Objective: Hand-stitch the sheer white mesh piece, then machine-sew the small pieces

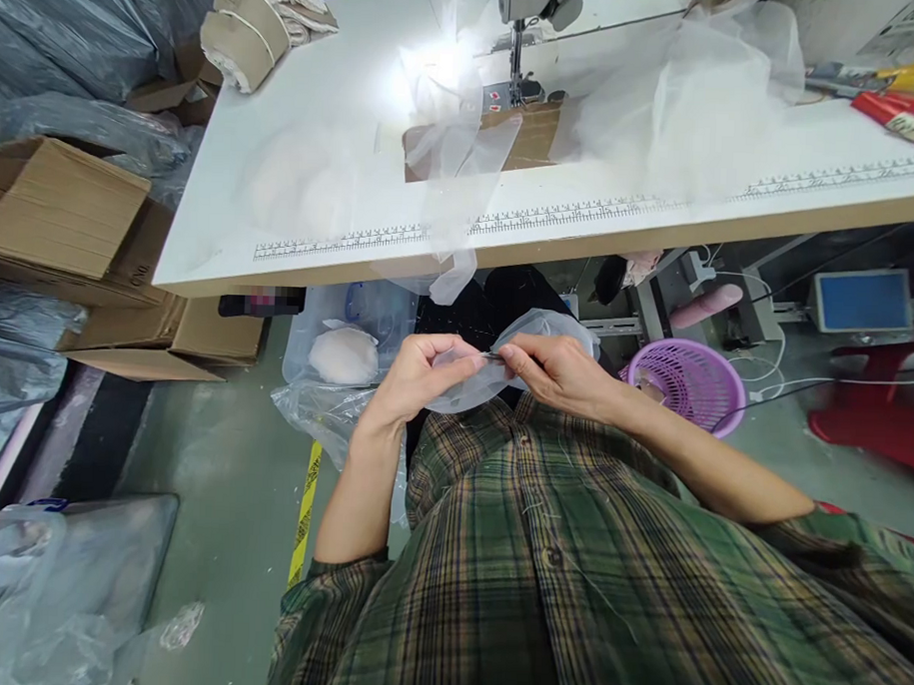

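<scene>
Above my lap, my left hand (430, 377) and my right hand (557, 368) meet fingertip to fingertip, both closed in a pinch. Between them shows a small, thin, dark piece (491, 356), too small to name. Sheer white fabric (466, 391) lies on my lap under and behind both hands. Whether the fingers also grip its edge I cannot tell. Beyond the hands, a strip of the same sheer material (453, 277) hangs over the front edge of the white sewing table (340, 268).
A sewing machine (518, 65) stands at the table's back, its lamp lit. Sheer fabric (682, 111) is heaped on the right, near red-handled tools (900, 116). Below are a clear bin (308, 327) with a white bundle (344, 355), a purple basket (685, 375) and cardboard boxes (64, 209).
</scene>
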Demonstrator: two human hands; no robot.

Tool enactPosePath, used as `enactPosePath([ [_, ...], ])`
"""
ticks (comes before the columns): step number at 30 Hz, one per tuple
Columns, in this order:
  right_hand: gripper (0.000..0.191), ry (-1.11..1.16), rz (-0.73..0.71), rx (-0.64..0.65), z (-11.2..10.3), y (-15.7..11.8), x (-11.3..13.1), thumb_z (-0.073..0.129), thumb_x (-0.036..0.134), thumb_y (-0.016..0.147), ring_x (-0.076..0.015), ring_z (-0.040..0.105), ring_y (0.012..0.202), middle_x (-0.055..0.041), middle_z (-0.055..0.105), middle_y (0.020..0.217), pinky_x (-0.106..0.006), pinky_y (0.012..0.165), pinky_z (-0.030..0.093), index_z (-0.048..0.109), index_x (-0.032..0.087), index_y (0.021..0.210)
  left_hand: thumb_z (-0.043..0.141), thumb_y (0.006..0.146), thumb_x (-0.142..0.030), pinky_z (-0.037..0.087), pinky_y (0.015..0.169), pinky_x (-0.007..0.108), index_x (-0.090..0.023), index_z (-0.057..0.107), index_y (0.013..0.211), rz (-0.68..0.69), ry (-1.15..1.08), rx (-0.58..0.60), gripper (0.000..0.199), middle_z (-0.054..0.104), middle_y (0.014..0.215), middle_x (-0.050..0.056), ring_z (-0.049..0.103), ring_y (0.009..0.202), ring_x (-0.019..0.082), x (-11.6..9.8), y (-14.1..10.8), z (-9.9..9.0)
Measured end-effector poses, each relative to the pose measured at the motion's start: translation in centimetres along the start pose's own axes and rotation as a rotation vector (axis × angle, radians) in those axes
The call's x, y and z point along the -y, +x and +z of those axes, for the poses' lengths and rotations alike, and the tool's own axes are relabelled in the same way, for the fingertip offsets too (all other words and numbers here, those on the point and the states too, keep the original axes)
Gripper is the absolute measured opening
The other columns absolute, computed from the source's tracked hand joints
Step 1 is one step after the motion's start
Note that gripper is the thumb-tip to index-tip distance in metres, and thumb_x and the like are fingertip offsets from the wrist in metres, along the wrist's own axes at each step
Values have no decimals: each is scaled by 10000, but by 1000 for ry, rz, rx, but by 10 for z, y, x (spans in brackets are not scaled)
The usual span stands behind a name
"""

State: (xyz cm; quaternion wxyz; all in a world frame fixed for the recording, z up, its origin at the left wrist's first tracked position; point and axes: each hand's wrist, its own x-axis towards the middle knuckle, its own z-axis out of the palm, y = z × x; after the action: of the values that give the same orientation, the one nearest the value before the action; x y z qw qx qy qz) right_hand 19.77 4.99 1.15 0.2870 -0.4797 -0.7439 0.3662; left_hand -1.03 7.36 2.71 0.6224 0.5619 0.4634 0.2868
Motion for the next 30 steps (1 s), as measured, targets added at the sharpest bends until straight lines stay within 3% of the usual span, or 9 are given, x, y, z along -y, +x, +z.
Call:
enactPosePath([
  [6, 496, -80, -57, -51, 6, 0, 2, 308, 521, 1012, -122, 425, 567, -14, 535, 635, -284, 572, 270, 562, 186, 748, 805, 722, -376, 321, 494, 205, -145, 679, 655, -23, -84, 32, 272, 552, 609, -15, 424, 545, 74, 1, 0, 1],
  [12, 481, -36, 74, -51, 12, 0, 4, 377, 548, 987, -110, 358, 524, 16, 472, 569, -288, 546, 233, 558, 193, 719, 800, 725, -374, 343, 519, 216, -143, 646, 620, 1, -50, 24, 297, 542, 604, -17, 428, 560, 79, 1, -1, 4],
  [16, 545, 159, 159, -40, 16, -1, -2, 368, 610, 975, -103, 377, 526, 26, 472, 561, -276, 536, 270, 557, 189, 686, 790, 730, -374, 316, 503, 216, -137, 669, 655, -4, -4, 29, 276, 545, 596, -20, 407, 538, 71, 5, 0, 4],
  [21, 541, 432, 155, -160, 10, 6, -7, 443, 681, 917, -126, 521, 665, -25, 641, 790, -266, 605, 402, 649, 181, 903, 774, 735, -389, 308, 496, 216, -133, 661, 676, -48, 36, 60, 286, 547, 596, -27, 398, 517, 62, 7, 2, 9],
  [25, 408, 376, 196, -117, 7, 14, -5, 710, 569, 785, -149, 565, 724, -30, 672, 822, -266, 630, 441, 679, 177, 894, 809, 696, -340, 337, 534, 192, -156, 594, 871, -49, 25, 43, 332, 539, 615, -70, 447, 530, 55, 9, 3, 15],
  [28, 358, 439, 222, -89, 10, 18, -4, 732, 508, 768, -157, 591, 755, -35, 690, 844, -267, 650, 459, 702, 168, 877, 838, 664, -317, 347, 555, 178, -193, 491, 974, -19, 56, -15, 482, 537, 610, -105, 469, 530, 54, 14, 0, 17],
  [30, 354, 510, 230, 2, 15, 18, -4, 759, 475, 739, -143, 583, 719, -25, 687, 820, -259, 635, 455, 709, 158, 888, 846, 651, -332, 373, 585, 186, -207, 454, 1015, -5, 115, -21, 549, 600, 658, -89, 522, 571, 72, 18, -5, 18],
])
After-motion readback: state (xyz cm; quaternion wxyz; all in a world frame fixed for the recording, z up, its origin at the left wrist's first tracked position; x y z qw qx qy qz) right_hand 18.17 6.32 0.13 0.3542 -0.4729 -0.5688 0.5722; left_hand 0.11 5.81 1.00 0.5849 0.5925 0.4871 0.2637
